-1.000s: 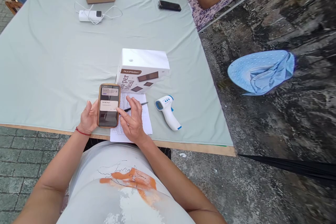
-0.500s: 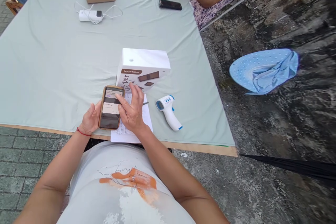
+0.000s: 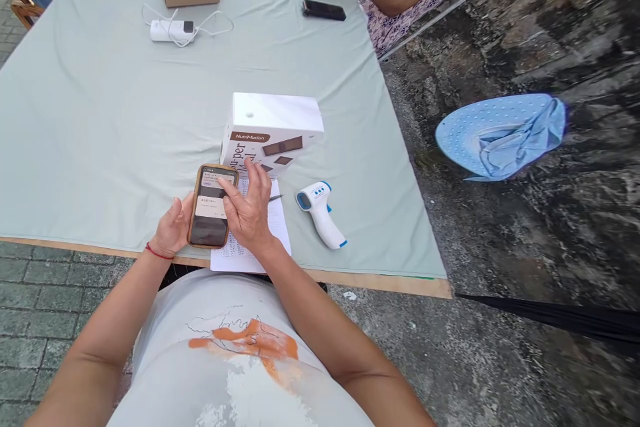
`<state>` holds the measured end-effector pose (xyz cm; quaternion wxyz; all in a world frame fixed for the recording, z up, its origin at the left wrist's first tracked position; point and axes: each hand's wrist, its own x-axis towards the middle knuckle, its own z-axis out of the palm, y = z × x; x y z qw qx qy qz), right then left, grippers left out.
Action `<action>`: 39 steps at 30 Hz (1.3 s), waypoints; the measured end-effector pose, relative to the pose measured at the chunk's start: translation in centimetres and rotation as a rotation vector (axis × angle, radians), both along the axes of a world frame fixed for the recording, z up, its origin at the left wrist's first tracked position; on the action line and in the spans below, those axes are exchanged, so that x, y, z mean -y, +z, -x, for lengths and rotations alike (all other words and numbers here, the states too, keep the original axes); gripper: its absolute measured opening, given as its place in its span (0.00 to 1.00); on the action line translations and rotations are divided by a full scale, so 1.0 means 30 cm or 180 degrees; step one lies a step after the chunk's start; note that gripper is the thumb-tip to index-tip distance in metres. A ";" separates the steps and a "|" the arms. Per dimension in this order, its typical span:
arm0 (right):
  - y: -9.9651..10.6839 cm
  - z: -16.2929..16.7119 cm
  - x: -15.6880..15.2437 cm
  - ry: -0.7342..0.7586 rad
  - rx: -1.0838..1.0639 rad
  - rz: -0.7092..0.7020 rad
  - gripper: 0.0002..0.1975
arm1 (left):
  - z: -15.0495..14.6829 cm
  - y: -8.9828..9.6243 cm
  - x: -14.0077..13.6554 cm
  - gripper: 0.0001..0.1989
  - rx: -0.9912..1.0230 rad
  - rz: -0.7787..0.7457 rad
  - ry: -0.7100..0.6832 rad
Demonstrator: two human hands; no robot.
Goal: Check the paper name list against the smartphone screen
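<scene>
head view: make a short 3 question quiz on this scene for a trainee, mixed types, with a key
1. What holds the rectangular smartphone in a tan case?
2. True or false: the white-and-blue plastic gun-shaped thermometer lies to the right of the white printed paper, apart from it.
3. What does the brown label on the white rectangular cardboard box read?
a) SunSnack
b) NutriMotion
c) TeaTime

Key:
1. The left hand; the right hand has its index finger at the screen.
2. True.
3. b
</scene>
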<state>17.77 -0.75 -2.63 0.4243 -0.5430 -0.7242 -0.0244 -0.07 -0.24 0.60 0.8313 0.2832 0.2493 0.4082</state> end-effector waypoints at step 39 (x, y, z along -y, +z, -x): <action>-0.042 -0.032 0.201 0.0608 -0.0052 0.0145 0.20 | 0.003 -0.008 -0.010 0.38 0.0046 0.0129 0.0318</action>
